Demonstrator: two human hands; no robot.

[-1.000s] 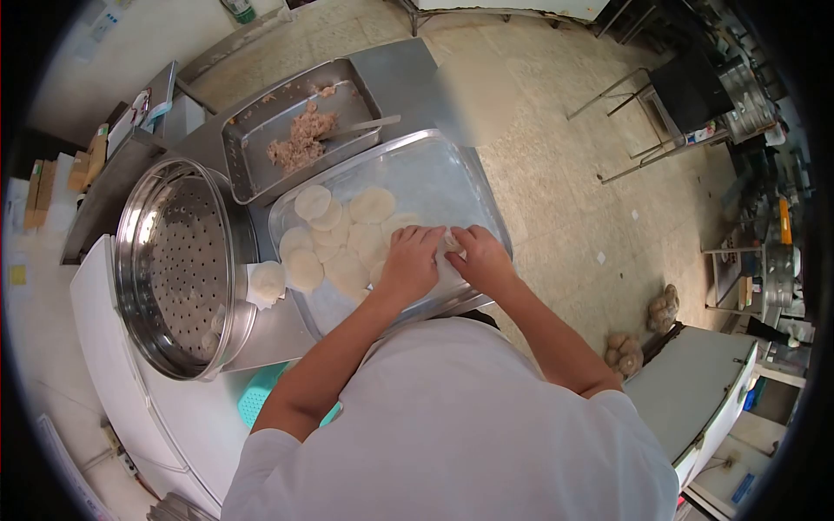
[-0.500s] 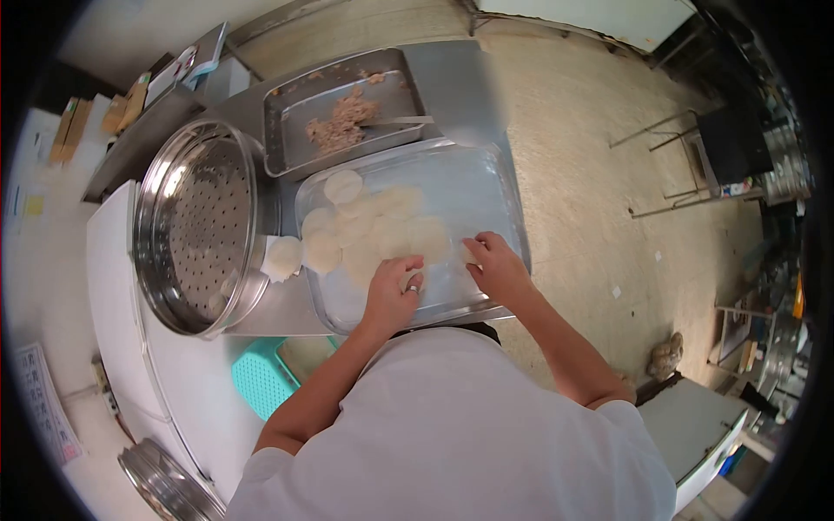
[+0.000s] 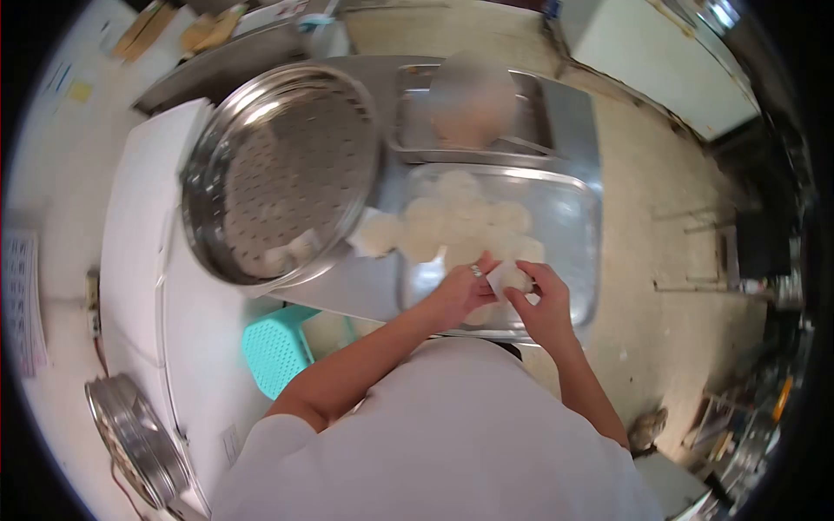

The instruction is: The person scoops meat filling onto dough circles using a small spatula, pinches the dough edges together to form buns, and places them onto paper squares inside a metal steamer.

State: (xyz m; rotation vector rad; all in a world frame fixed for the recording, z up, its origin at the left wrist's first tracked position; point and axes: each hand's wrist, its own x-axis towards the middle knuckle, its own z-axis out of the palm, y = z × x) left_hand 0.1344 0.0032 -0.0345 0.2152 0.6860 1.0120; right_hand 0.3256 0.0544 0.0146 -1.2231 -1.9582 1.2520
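My left hand (image 3: 462, 291) holds a small square of white paper (image 3: 498, 275) by its edge. Pinched in the fingers of my right hand (image 3: 549, 308) is a round white bun (image 3: 519, 280), right against the paper. Both hands are above the near part of a shallow metal tray (image 3: 591, 234). Several flat, pale dough rounds (image 3: 469, 217) overlap in that tray. Left of it, one more white dough piece (image 3: 380, 234) rests on paper beside the steamer. A big perforated steamer (image 3: 291, 165) has a few white buns (image 3: 291, 253) at its near edge.
A deeper metal pan (image 3: 539, 113) stands behind the tray, its contents largely covered by a blurred patch. A turquoise plastic stool (image 3: 276, 352) is below the table's left side. Stacked steamer rings (image 3: 139, 443) sit at lower left, near a white chest (image 3: 143, 226).
My hands have come together, with paper and a bun now between them. The view has shifted, so the steamer and trays appear farther right.
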